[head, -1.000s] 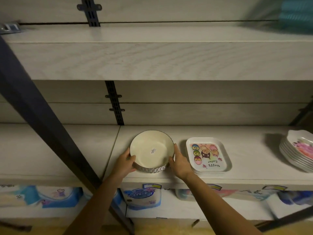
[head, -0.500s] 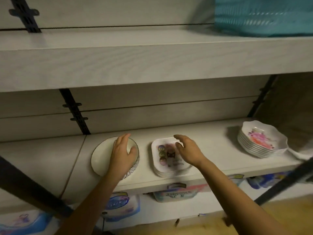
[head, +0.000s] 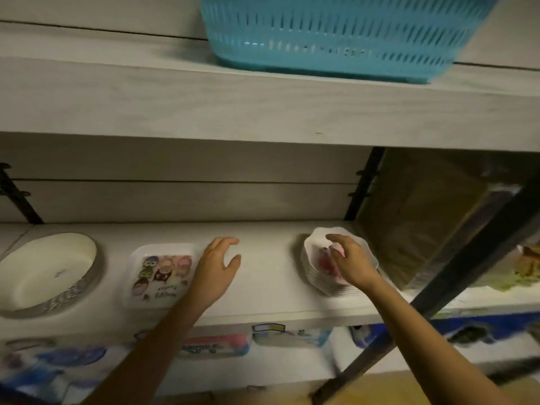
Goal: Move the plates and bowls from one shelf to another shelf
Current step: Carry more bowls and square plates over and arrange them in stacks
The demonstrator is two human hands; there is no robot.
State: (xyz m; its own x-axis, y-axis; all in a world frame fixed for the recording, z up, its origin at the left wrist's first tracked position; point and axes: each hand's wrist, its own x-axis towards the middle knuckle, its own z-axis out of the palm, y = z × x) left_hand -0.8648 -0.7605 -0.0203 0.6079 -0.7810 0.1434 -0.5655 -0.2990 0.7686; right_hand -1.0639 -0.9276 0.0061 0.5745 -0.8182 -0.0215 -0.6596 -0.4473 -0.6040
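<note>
the right grip (head: 353, 264) hangs loosely curved over the stack of scalloped plates (head: 314, 258) at the right of the shelf (head: 263, 290), holding nothing; whether it touches them is too blurred to tell. the left grip (head: 216, 270) is spread and empty, just right of the square plates (head: 157, 273). the bowl (head: 43, 273) sits far left.

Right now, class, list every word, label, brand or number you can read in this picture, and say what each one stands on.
Nothing can be read for certain.
Square cartoon plate: dark script below the figures, too blurred.
Round bowl: small mark at its centre, too blurred.
Packages under the shelf: printed labels, too blurred.
Blue basket: no text seen.
</note>
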